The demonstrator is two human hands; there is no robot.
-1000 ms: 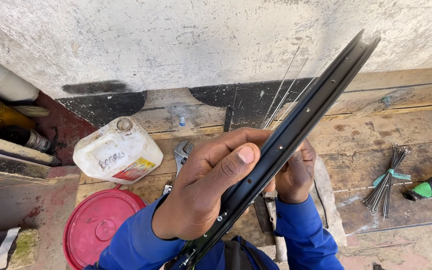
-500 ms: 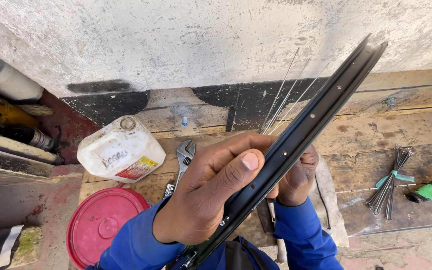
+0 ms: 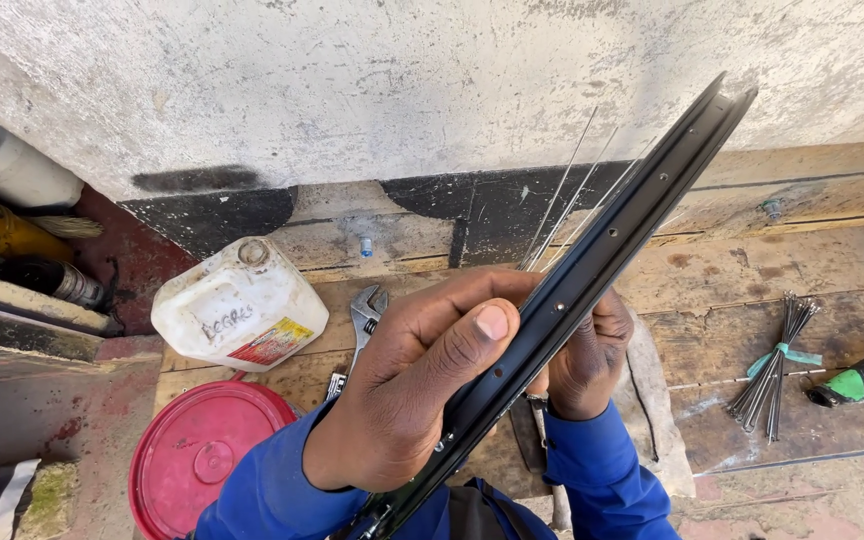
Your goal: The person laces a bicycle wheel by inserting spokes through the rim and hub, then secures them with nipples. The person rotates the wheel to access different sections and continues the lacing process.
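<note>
**A:** You're crouched against a rough whitewashed wall [image 3: 432,80] over a plank floor [image 3: 752,300] of worn boards, and that setting is your first hazard: the black bicycle rim [image 3: 592,280] runs on a long slant from your lap up toward the wall. Swing it carelessly, I'd say, and its top end scrapes the plaster.

**B:** How am I holding it?

**A:** Your left hand [image 3: 412,400] is clamped around the rim's lower stretch, thumb pressed flat on the inner channel. Your right hand [image 3: 587,360] sits behind the rim, fingers curled in; I cannot tell whether it grips the rim or the loose spokes [image 3: 562,210] fanning up beside it.

**B:** So what might slip?

**A:** The spokes, most likely. They're thin and free at the top, so a twist of the rim could bend one or spring it out. Below you, the white jug [image 3: 242,305] and red lid [image 3: 197,460] lie near your left elbow and could be knocked over.

**B:** Anything smaller?

**A:** The adjustable wrench [image 3: 364,315] lies just beside your left hand, and the tied spoke bundle [image 3: 772,365] is well apart, to the right.
</note>
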